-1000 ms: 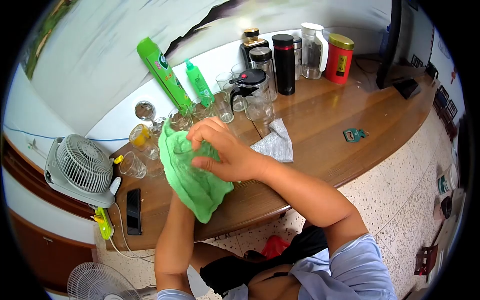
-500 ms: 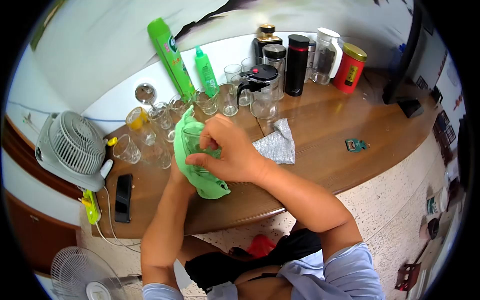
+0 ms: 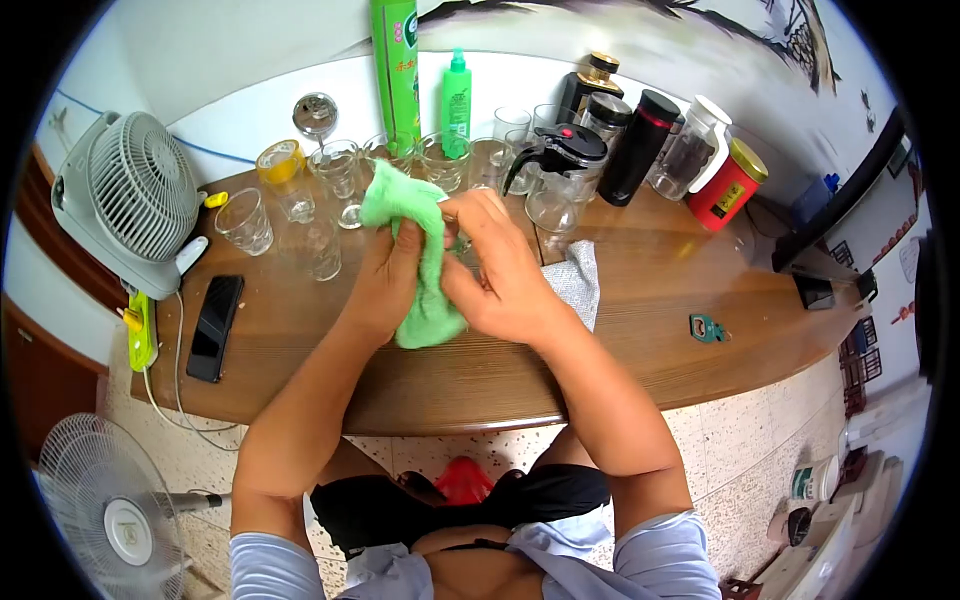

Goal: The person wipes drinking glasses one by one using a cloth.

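Note:
A bunched green cloth [image 3: 432,290] is between my hands, above the front half of the wooden table. My left hand [image 3: 388,280] grips it from the left, thumb pressed on the fabric. My right hand [image 3: 492,265] is closed on the cloth's right side, fingers curled and thumb against it. A drinking glass showed inside the cloth earlier; now the folds and fingers hide it, if it is there. Just beyond stand several clear glasses [image 3: 446,165] and a glass teapot [image 3: 560,190] with a black lid. A grey cloth [image 3: 573,285] lies right of my right hand.
At the left are a desk fan [image 3: 142,185], a phone [image 3: 215,328] and a power strip [image 3: 141,330]. Tall bottles, a black flask [image 3: 640,150], a pitcher [image 3: 695,150] and a red tin [image 3: 728,187] line the back. A bottle opener [image 3: 707,328] lies at the right.
The view has shifted and levelled. The cloth has turned from being spread open around a glass to a narrow upright bunch, and my right hand has moved from the glass's opening to the cloth's right side.

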Tool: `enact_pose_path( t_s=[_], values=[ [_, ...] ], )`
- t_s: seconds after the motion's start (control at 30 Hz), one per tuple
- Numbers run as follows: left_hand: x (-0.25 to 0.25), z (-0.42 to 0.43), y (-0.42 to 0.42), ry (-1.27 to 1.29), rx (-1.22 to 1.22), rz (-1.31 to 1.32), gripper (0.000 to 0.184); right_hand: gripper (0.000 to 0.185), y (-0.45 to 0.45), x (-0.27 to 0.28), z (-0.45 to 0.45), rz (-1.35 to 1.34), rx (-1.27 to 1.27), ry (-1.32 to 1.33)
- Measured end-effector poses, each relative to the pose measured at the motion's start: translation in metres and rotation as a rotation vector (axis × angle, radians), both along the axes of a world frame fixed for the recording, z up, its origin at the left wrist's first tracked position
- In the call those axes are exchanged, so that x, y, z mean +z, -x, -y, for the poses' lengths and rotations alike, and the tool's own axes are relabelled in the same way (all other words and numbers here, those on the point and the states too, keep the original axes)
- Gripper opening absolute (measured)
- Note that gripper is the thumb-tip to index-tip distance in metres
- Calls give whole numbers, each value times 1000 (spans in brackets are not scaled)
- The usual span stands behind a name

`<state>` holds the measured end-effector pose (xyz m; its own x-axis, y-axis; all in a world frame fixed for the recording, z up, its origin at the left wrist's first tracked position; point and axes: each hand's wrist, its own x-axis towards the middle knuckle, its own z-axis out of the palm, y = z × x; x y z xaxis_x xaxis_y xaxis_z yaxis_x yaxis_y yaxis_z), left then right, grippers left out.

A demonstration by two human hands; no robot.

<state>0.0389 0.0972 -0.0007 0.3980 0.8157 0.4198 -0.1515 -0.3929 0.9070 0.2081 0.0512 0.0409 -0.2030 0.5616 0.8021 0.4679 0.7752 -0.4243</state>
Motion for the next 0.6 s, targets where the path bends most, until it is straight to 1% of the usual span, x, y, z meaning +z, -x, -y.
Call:
enact_pose_path(
  t_s=[0.03,0.07,0.13,0.17,0.23,0.33,0.4,0.43,0.47,0.5,0.53,0.57,0.6],
  values=[
    [5,5,-1,129,-4,55,63,28,2,-1,2,10,-5,45],
    [3,5,2,200,-37,79,60,27,4,-1,3,19,-10,87],
    [2,1,6,333,-106,126,54,33,5,0,6,-5,-15,147],
    [3,2,5,473,-162,225,44,36,5,1,8,-20,-8,168],
    [3,-2,8,414,-225,147,42,42,4,0,8,-51,32,167],
    [-7,-10,12,657,-447,356,30,47,1,-2,2,-88,139,68],
    [-8,-10,7,707,-523,423,30,48,-1,-2,-4,-100,210,-46],
    [-7,-6,7,575,-467,376,34,46,-6,1,-2,-29,202,-37],
    [-5,-1,6,447,-400,329,38,43,-8,2,-3,-21,168,-36],
    [-3,-3,4,393,-401,341,41,41,-9,3,-4,-13,132,-35],
    [-1,-2,4,479,-427,431,46,39,-10,4,-4,-4,96,-35],
    [2,0,4,565,-449,523,51,25,-11,5,-2,21,74,13],
    [0,-3,4,499,-406,456,54,23,-9,3,-3,24,50,12]
  ],
)
